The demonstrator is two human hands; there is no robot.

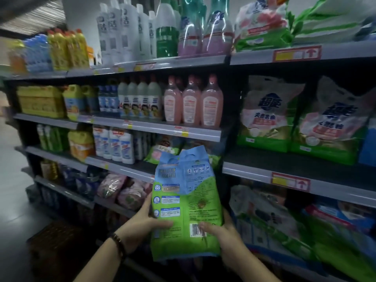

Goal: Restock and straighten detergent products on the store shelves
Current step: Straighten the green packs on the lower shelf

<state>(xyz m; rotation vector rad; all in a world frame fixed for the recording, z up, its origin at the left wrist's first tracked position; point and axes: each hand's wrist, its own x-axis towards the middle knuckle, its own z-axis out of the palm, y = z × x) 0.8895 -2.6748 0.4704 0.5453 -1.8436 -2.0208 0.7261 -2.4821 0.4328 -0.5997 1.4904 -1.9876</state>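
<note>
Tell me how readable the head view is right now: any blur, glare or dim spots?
Head view: dim overall; the held detergent bag is fairly sharp with its barcode visible, shelf edges bow from the wide lens, the upper left corner smears, and glare streaks the wrapped pink bottles.

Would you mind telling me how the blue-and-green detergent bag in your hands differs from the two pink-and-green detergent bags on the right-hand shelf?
The blue-and-green plastic detergent bag is held off the shelf by the left hand and right hand; the two pink-and-green detergent bags stand on the grey shelf. The held bag shows its back, with a barcode; the shelved ones show their fronts, with large lettering. The held bag's top is blue, theirs whitish and pink. All stand upright and have green lower parts.
</note>
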